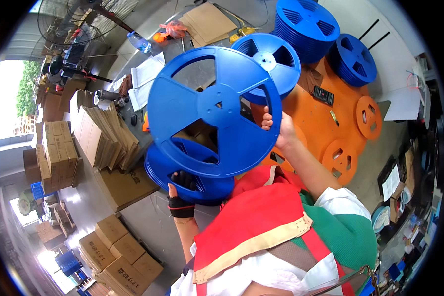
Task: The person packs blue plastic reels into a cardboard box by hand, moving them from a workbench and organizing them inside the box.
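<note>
A large blue plastic reel [182,106], with several wide cut-outs around its hub, is tilted toward me at chest height. My right hand [282,132] grips its right rim, the fingers curled through a cut-out. My left hand [182,197], in a black fingerless glove, lies just below the reel's lower edge with thumb apart from the fingers. It is over a stack of blue reels [214,186], which the held reel partly covers. Whether the left fingertips touch either reel cannot be made out.
An orange round-edged surface [306,116] bears a blue reel stack [286,56], two more stacks and a black handheld device [323,95]. Folded cardboard [96,135] leans at left, near cartons [121,256]. A fan [86,24] stands at far left; a water bottle [139,42] lies farther back.
</note>
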Demonstrator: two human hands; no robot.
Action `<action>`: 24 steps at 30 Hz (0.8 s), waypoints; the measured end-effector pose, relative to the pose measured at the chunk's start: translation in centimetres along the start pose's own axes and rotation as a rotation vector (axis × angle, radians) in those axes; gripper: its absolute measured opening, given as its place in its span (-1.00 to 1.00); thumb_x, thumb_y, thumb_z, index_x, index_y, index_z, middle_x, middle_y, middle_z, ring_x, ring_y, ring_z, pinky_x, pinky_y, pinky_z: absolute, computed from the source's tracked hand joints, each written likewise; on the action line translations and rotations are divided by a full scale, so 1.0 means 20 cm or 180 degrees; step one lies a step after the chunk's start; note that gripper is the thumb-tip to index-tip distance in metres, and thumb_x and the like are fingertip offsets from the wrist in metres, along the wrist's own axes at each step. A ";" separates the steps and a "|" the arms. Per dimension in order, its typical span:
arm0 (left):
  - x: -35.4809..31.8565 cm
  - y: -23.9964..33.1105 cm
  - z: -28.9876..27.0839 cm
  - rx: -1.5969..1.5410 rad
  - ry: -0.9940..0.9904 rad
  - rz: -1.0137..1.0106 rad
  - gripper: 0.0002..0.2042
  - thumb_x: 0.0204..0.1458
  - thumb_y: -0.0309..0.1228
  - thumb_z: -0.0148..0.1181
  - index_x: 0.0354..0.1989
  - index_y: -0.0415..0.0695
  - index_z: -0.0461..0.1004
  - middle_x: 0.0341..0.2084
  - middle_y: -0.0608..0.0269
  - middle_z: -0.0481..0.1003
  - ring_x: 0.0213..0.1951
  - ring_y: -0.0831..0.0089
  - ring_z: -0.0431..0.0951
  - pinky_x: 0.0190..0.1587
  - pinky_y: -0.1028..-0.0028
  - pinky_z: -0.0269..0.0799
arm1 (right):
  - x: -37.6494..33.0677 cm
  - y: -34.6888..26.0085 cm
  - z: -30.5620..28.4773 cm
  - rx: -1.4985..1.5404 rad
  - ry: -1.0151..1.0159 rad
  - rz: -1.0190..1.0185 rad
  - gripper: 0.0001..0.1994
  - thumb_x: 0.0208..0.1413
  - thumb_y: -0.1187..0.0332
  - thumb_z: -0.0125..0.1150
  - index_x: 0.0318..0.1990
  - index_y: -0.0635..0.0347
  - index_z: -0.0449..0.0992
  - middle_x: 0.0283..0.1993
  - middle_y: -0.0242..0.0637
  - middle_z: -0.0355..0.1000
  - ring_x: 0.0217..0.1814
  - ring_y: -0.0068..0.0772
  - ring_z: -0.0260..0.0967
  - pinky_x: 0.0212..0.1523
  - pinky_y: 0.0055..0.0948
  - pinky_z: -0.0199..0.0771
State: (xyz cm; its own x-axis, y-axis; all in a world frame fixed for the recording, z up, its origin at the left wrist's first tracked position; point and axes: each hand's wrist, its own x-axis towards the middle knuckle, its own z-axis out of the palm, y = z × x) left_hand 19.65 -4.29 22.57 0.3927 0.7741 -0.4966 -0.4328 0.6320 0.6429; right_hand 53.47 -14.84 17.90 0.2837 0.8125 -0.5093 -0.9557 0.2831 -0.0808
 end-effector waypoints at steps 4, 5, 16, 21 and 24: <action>0.07 0.02 0.09 0.0129 -0.1012 0.0310 -0.42 -0.09 0.02 0.11 0.00 -0.12 0.23 -0.07 0.18 0.35 -0.02 0.24 0.34 -0.03 0.24 0.30 | 0.02 0.14 0.01 -0.0295 0.0263 0.0250 -0.74 0.13 0.22 -0.25 -0.33 0.18 0.33 -0.62 -0.40 0.25 -0.66 -0.57 0.17 -0.58 -0.55 0.23; 0.06 0.03 0.14 0.0020 -0.0954 0.0274 -0.43 -0.12 0.01 0.15 -0.03 -0.13 0.24 -0.17 0.22 0.37 -0.14 0.31 0.38 -0.09 0.26 0.33 | 0.03 0.17 -0.01 -0.0336 0.0372 0.0329 -0.73 0.13 0.21 -0.25 -0.34 0.18 0.33 -0.62 -0.39 0.25 -0.66 -0.56 0.17 -0.57 -0.54 0.25; -0.10 0.02 0.03 -0.0842 -0.0065 0.0169 -0.73 -0.13 -0.42 0.07 -0.19 -0.14 0.32 -0.49 0.36 0.38 -0.39 0.46 0.38 -0.20 0.43 0.32 | 0.53 -0.03 -0.21 -0.6282 0.0361 -0.2869 -0.66 -0.05 0.28 0.10 -0.14 0.29 0.33 -0.11 -0.09 0.31 -0.02 -0.11 0.24 0.00 -0.25 0.21; -0.15 -0.03 0.04 -0.0819 -0.0053 0.0245 -0.71 -0.03 -0.25 0.05 -0.14 -0.03 0.30 -0.67 0.51 0.15 -0.57 0.62 0.18 -0.38 0.50 0.19 | 0.73 -0.17 -0.21 -0.7872 0.1108 -0.1909 -0.39 -0.13 0.11 0.21 0.02 0.35 0.22 0.07 -0.06 0.19 0.18 -0.13 0.06 0.16 -0.24 0.01; -0.18 -0.03 -0.01 -0.0856 0.0096 0.0240 -0.67 0.01 -0.15 0.03 -0.08 -0.01 0.30 -0.70 0.53 0.10 -0.61 0.66 0.13 -0.42 0.51 0.16 | 0.78 -0.21 -0.35 -0.8431 0.0993 -0.1935 -0.60 -0.11 0.21 0.19 -0.16 0.30 0.37 -0.09 -0.12 0.32 0.11 -0.16 0.15 0.14 -0.22 0.02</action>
State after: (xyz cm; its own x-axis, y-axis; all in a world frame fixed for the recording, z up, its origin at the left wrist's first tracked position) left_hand 18.43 -7.51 23.85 0.3286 0.8176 -0.4729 -0.6613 0.5566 0.5028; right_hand 61.32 -6.96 4.38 0.5650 0.8178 -0.1091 0.7850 -0.5736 -0.2341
